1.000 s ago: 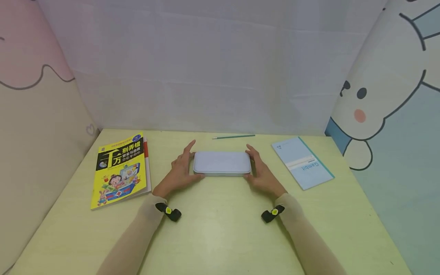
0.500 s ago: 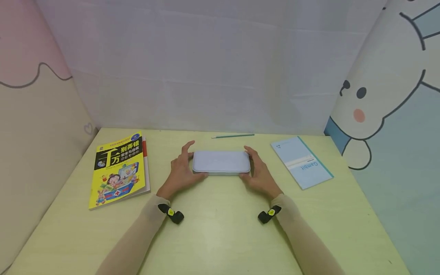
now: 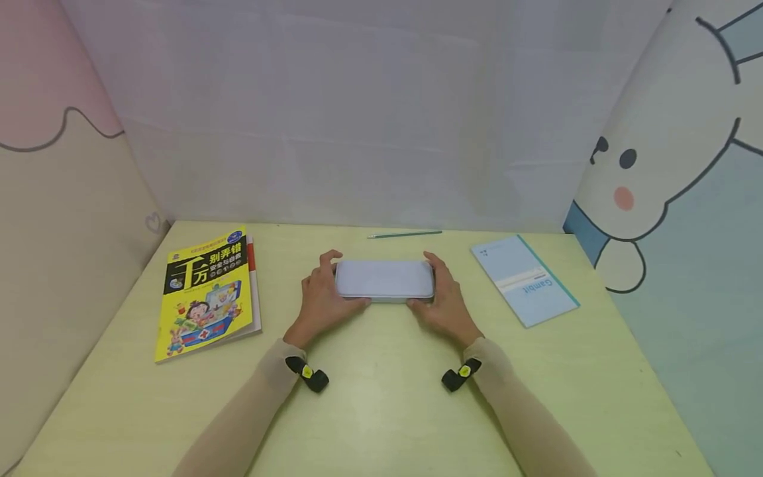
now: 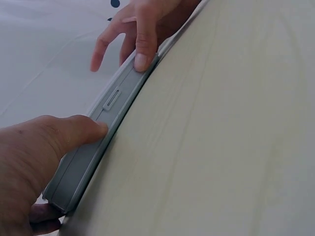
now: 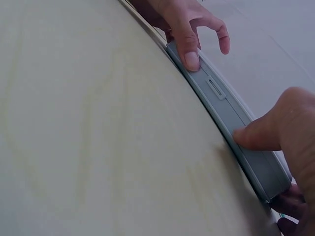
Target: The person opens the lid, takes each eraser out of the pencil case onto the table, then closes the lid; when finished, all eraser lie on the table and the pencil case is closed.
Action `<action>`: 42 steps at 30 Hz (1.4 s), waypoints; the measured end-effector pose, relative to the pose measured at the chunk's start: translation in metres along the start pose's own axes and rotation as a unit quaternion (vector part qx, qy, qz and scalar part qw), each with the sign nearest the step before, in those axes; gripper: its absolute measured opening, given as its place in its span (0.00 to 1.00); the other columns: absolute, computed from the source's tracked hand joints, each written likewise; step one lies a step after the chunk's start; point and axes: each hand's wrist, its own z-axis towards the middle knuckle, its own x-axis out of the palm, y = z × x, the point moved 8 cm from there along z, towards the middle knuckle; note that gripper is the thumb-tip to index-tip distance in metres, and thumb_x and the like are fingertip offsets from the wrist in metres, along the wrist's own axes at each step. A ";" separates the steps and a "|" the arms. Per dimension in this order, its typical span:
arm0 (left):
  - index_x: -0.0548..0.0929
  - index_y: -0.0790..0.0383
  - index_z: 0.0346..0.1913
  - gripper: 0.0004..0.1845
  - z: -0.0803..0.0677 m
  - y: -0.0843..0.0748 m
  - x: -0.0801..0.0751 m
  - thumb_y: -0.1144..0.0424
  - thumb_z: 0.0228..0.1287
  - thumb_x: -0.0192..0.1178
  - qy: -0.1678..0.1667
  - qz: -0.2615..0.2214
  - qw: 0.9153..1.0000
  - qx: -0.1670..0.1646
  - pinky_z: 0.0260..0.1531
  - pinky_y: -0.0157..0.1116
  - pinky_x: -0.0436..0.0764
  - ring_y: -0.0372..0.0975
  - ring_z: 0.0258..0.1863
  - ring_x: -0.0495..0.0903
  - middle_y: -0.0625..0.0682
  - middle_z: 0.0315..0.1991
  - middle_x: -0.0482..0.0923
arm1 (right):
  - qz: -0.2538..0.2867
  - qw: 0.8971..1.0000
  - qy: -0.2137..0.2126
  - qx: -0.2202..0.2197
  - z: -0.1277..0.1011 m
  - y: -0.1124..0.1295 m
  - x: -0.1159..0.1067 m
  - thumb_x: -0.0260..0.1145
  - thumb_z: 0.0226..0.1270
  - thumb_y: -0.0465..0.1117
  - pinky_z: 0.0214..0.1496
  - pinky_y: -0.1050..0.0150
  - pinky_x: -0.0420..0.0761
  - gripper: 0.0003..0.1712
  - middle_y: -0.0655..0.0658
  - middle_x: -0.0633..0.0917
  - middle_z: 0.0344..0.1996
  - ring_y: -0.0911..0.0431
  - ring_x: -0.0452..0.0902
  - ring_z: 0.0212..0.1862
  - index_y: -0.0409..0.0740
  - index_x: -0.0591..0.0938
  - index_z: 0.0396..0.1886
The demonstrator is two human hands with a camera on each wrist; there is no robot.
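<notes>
A flat, pale grey pencil case [image 3: 385,279] with rounded corners lies crosswise on the table in the head view. Its front side, with a small slotted latch [image 4: 112,99], shows in both wrist views. My left hand [image 3: 322,301] grips the left end, thumb along the front side and the other fingers round the end and back corner. At the right end my right hand [image 3: 446,301] holds it the same way, its thumb [image 5: 256,135] pressed to the front side. The lid looks closed. The fingers behind the case are partly hidden.
A yellow picture book [image 3: 205,298] lies on another book at the left. To the right is a light blue notebook [image 3: 524,280] marked "Gambit". A green pencil [image 3: 405,234] lies behind the case on the pale wooden table [image 3: 381,397], near the white cloth backdrop [image 3: 357,132].
Both thumbs have slid inward along the front of the pencil case and the wrists have come closer together. The left index finger has bent in toward the back corner. The case stays nearly in place.
</notes>
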 end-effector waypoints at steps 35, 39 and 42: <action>0.58 0.52 0.76 0.62 -0.001 -0.006 0.010 0.44 0.42 0.88 -0.021 0.010 0.999 -0.025 0.67 0.59 0.69 0.61 0.67 0.74 0.64 0.65 0.77 | -0.017 0.997 -0.061 0.046 0.002 0.014 0.012 0.86 0.51 0.48 0.72 0.30 0.67 0.67 0.30 0.68 0.78 0.34 0.66 0.75 0.46 0.55 0.85; 0.48 0.42 0.84 0.71 0.000 0.005 0.006 0.47 0.42 0.89 -0.009 -0.032 0.999 -0.015 0.68 0.61 0.71 0.60 0.69 0.75 0.65 0.69 0.79 | 0.006 0.997 -0.047 0.062 0.000 0.010 0.013 0.86 0.53 0.48 0.78 0.30 0.62 0.71 0.31 0.66 0.80 0.35 0.63 0.78 0.51 0.49 0.87; 0.40 0.36 0.86 0.77 0.001 0.011 0.005 0.50 0.43 0.89 0.003 -0.060 0.998 0.000 0.69 0.62 0.72 0.58 0.70 0.75 0.64 0.71 0.80 | 0.023 0.996 -0.041 0.080 -0.002 0.006 0.012 0.86 0.54 0.50 0.80 0.33 0.60 0.73 0.34 0.65 0.81 0.37 0.62 0.79 0.55 0.47 0.88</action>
